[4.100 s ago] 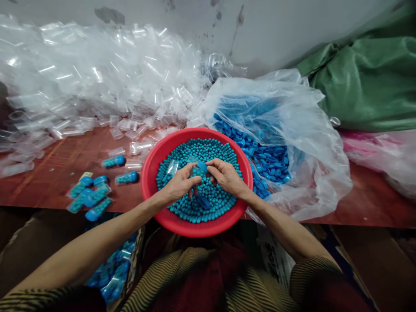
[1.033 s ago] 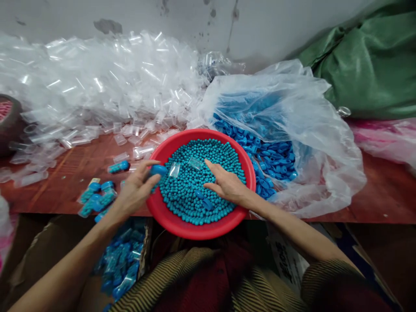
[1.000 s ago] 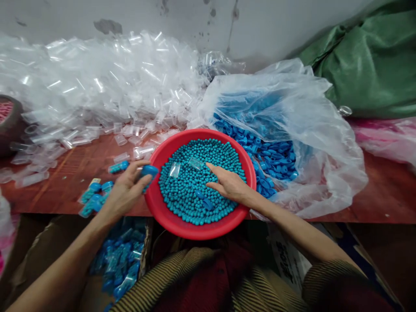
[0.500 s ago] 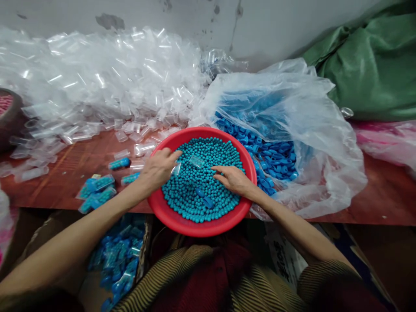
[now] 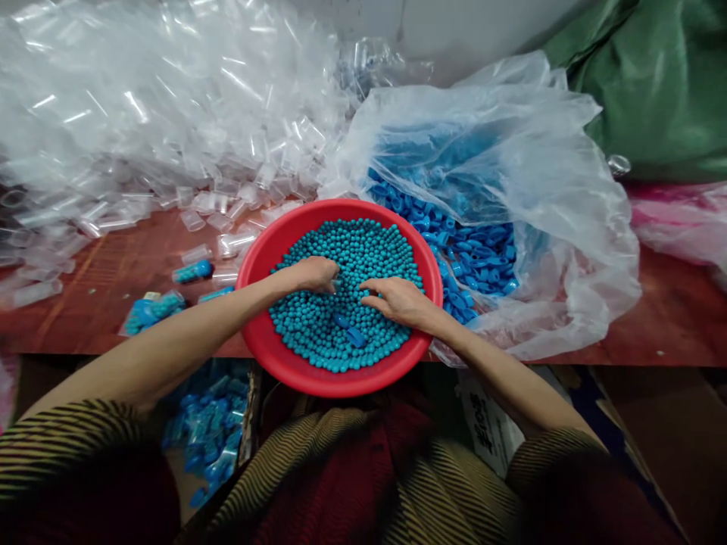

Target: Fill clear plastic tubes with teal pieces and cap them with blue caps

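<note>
A red basin point(image 5: 341, 387) full of turquoise beads point(image 5: 318, 352) stands at the table's front edge. Inside it, my left hand point(image 5: 316, 274) is closed with fingertips down at the beads. A small piece of a clear plastic tube point(image 5: 336, 285) shows at those fingertips; the rest is hidden. My right hand point(image 5: 400, 303) rests over the right part of the beads, thumb and fingers apart, nothing visible between them. Just in front of the hands, two blue caps point(image 5: 356, 337) lie on the beads.
Clear plastic tubes point(image 5: 148, 144) are heaped at the back left. A clear bag point(image 5: 573, 250) of blue caps point(image 5: 482, 257) lies right of the basin. Bead-filled tubes point(image 5: 191, 271) lie on the red table point(image 5: 136, 257). Below is a box of filled blue-capped tubes point(image 5: 213, 424).
My left hand has moved right and further into the basin, to where a clear tube lay on the beads. My right hand stays over the beads. The view has tilted slightly downward.
</note>
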{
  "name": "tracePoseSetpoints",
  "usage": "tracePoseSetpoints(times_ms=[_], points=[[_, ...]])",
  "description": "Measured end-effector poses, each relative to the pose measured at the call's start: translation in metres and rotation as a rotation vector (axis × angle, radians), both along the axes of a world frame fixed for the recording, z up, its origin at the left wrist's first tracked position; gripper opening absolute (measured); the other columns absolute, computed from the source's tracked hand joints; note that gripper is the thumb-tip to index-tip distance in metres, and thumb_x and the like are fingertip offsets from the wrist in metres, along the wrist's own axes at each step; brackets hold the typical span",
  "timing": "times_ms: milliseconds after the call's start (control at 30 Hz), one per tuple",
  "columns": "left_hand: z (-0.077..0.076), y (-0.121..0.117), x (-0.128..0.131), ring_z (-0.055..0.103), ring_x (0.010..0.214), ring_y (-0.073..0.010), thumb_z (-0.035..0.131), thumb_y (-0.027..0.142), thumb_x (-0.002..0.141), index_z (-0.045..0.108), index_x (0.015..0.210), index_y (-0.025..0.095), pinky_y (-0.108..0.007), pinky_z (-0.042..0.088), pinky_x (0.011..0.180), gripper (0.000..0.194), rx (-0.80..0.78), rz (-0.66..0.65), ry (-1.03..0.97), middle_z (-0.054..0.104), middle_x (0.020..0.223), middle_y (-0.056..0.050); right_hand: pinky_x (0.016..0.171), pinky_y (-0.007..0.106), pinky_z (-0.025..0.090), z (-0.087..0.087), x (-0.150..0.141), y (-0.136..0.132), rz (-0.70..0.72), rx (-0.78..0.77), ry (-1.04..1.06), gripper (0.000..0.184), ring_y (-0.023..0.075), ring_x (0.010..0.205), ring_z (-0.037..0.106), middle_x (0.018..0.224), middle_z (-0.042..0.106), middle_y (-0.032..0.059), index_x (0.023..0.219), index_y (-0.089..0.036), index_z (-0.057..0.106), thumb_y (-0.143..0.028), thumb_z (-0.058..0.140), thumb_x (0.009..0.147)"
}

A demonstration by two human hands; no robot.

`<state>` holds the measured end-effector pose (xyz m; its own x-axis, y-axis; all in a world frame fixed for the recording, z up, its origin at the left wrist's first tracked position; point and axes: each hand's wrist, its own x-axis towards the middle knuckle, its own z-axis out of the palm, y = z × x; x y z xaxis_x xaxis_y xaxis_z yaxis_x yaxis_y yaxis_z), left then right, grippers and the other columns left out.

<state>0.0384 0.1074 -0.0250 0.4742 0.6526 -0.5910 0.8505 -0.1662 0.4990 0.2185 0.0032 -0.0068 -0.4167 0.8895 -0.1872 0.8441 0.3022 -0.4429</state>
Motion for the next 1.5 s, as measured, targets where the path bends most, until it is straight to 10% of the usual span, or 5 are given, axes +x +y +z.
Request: tracePoseSetpoints(times_ms=[367, 800, 1033, 1200, 1500], points=[[-0.029, -0.013, 0.031, 0.052, 0.040, -0.0113, 0.074, 0.028, 0.061, 0.050, 0.089, 0.017, -0.021, 0.036, 0.040, 0.038, -0.425, 0.350, -0.387, 0.054, 0.051, 0.005, 0.081, 0.029, 0.044, 0.002, 0.006, 0.002, 0.006, 0.061, 0.111, 0.027, 0.0191, 0.096, 0.062, 0.105, 0.069, 0.0039, 0.112, -0.022, 0.063, -0.024, 0.048, 0.089], [-0.006, -0.013, 0.005, 0.056, 0.057, -0.0106, 0.077, 0.031, 0.060, 0.053, 0.081, 0.016, -0.022, 0.041, 0.052, 0.035, -0.647, 0.476, -0.738, 0.057, 0.066, 0.003, 0.047, 0.026, 0.031, 0.003, -0.034, -0.026, 0.586, 0.073, -0.335, 0.027, 0.0155, 0.058, 0.056, 0.081, 0.065, 0.0089, 0.098, -0.016, 0.063, -0.011, 0.038, 0.090], [0.001, -0.036, -0.015, 0.057, 0.061, -0.0117, 0.074, 0.033, 0.063, 0.049, 0.071, 0.015, -0.023, 0.042, 0.054, 0.032, -0.489, 0.626, -0.750, 0.058, 0.067, 0.001, 0.070, 0.033, 0.041, 0.005, -0.023, -0.018, 0.440, 0.214, -0.259, 0.022, 0.0223, 0.088, 0.055, 0.095, 0.060, 0.0121, 0.086, -0.016, 0.063, -0.022, 0.042, 0.091], [0.006, -0.047, -0.019, 0.060, 0.053, -0.0127, 0.072, 0.036, 0.066, 0.045, 0.081, 0.018, -0.021, 0.041, 0.046, 0.036, -0.569, 0.596, -0.763, 0.064, 0.070, -0.002, 0.075, 0.030, 0.044, 0.001, -0.009, 0.001, -0.029, 0.066, 0.107, 0.027, 0.0173, 0.086, 0.059, 0.096, 0.065, 0.0077, 0.114, -0.017, 0.056, -0.026, 0.039, 0.094], [0.018, -0.077, -0.016, 0.059, 0.049, -0.0089, 0.068, 0.040, 0.070, 0.043, 0.092, 0.019, -0.019, 0.042, 0.041, 0.039, -0.486, 0.485, -0.878, 0.060, 0.078, 0.002, 0.038, 0.018, 0.037, 0.007, -0.016, 0.009, -0.287, -0.424, 0.751, 0.021, 0.0061, 0.039, 0.047, 0.062, 0.052, -0.0057, 0.102, -0.016, 0.050, -0.028, 0.036, 0.091]])
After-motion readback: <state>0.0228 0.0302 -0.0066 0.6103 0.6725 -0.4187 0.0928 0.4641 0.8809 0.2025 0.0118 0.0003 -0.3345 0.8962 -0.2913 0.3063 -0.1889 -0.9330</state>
